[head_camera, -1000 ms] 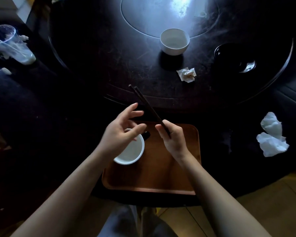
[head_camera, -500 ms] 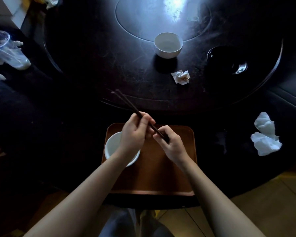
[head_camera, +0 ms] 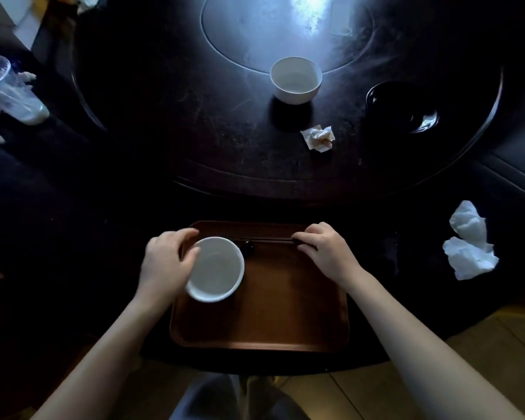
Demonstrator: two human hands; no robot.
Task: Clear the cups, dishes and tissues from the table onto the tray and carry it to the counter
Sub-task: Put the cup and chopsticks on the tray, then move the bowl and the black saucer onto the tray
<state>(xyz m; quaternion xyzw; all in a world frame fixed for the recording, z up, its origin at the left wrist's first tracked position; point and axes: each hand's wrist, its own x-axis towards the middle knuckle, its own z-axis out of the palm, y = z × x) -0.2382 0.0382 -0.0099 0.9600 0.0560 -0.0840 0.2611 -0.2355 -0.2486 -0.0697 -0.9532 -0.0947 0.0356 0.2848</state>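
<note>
Dark round table (head_camera: 194,131) (scuffed) bears tray (head_camera: 255,338).

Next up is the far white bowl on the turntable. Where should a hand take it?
Take the white bowl by its near rim, reaching straight over the tray. It stands upright and open, so likely thumb inside, fingers outside. The crumpled tissue lies apart.

My left hand (head_camera: 167,262) bare, my right hand (head_camera: 326,253) bare, forearms uncovered with no sleeves in view, grey trousers (head_camera: 231,398) below.
</note>
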